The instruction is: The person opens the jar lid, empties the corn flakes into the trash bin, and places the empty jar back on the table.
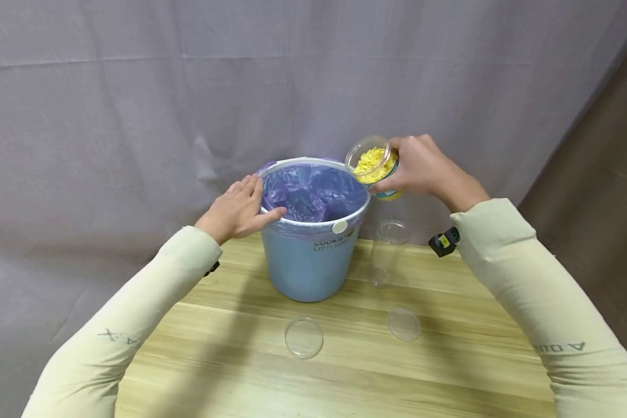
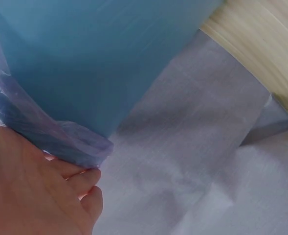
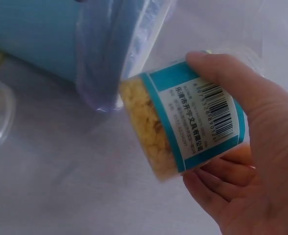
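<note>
A light blue bucket with a white rim stands on the table, lined with a thin purple plastic bag. My left hand rests on its left rim, fingers extended and thumb over the edge. Folded liner hangs beside those fingers in the left wrist view. With my right hand I grip a clear jar with a teal and white label. It leans toward the bucket at the right rim, mouth uncapped. Yellow crumbly pieces fill much of the jar. The bucket's bottom is hidden by the crumpled liner.
An uncapped clear jar stands on the wooden table, right of the bucket. Two clear round lids lie in front, one near the middle and another lid farther right. A grey curtain hangs close behind the bucket.
</note>
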`<action>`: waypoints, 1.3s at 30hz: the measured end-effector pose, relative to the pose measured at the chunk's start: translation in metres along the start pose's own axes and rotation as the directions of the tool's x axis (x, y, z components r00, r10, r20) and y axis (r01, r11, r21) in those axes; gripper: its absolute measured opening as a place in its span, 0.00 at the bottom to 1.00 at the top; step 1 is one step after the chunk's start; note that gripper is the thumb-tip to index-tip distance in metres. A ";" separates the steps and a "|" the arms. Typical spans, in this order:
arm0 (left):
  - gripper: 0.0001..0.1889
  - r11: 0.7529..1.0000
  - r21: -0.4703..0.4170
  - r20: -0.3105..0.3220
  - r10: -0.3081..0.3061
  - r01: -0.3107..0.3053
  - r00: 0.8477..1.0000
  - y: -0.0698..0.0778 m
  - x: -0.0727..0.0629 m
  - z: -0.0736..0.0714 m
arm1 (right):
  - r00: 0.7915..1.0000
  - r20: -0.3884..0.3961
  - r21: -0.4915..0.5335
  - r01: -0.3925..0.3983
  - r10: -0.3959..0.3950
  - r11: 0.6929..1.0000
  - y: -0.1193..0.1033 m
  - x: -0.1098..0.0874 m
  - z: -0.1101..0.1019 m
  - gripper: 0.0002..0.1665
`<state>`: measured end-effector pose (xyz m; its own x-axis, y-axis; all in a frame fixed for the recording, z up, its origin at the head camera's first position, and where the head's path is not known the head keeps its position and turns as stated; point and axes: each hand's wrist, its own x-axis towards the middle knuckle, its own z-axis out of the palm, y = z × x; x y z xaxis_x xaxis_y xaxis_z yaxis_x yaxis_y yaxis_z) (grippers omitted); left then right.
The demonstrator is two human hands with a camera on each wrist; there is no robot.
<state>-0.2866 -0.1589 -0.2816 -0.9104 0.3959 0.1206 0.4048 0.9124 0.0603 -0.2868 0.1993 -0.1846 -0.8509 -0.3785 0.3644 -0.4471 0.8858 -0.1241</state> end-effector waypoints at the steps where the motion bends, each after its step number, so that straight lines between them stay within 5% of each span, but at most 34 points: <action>1: 0.54 1.000 0.003 -0.001 -0.001 0.001 1.000 0.000 0.000 0.000 | 1.000 -0.005 -0.007 0.011 -0.011 1.000 -0.001 0.003 0.000 0.29; 19: 0.55 1.000 0.008 -0.006 -0.020 0.020 1.000 0.006 0.001 0.001 | 0.988 -0.039 -0.258 0.133 -0.148 0.957 0.000 0.024 0.011 0.52; 39: 0.55 1.000 0.011 0.007 -0.021 0.021 1.000 0.005 0.002 -0.001 | 0.920 -0.148 -0.389 0.284 -0.364 0.877 0.003 0.030 0.030 0.47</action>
<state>-0.2864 -0.1532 -0.2801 -0.9194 0.3770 0.1119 0.3843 0.9217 0.0522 -0.3222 0.1827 -0.2019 -0.5791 -0.6303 0.5170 -0.5262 0.7734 0.3534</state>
